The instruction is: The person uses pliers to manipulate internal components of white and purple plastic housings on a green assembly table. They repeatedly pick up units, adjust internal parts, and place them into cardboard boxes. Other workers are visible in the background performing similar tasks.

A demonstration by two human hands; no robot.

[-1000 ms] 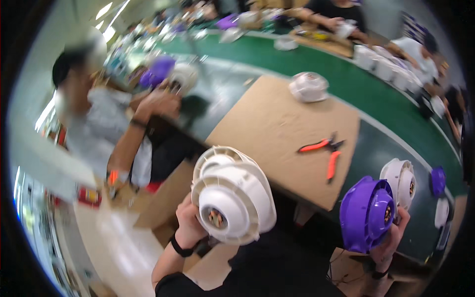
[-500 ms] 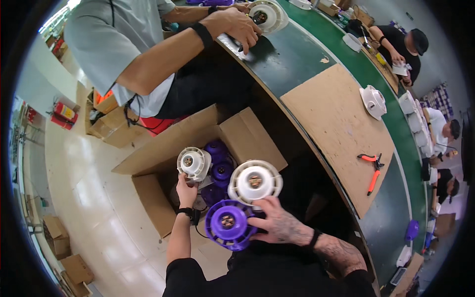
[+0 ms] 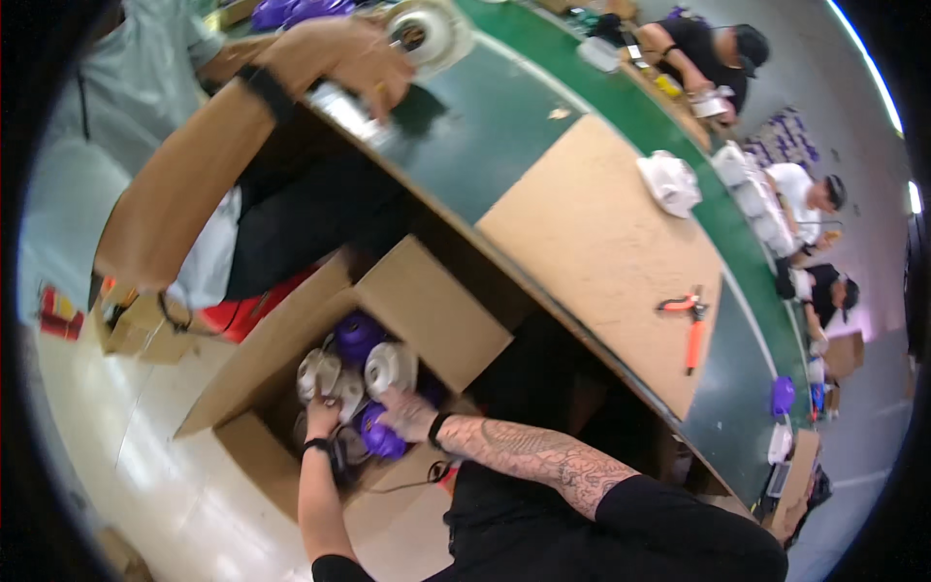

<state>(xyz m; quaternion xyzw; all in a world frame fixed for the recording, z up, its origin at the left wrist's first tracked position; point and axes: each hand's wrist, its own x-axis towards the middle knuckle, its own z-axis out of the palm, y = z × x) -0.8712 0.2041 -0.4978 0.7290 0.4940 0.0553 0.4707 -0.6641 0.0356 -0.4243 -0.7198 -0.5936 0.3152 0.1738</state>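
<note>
One box, at least two white parts and two purple parts inside.
The left hand touches one white part, the right hand one white and one purple, grips unclear; this pair, outside the box half a second ago, is now within.

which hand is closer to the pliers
Right. The right hand is at the box, left of and lower than the pliers in the picture; the left hand is also at the box, farther left, by a white part.
</note>
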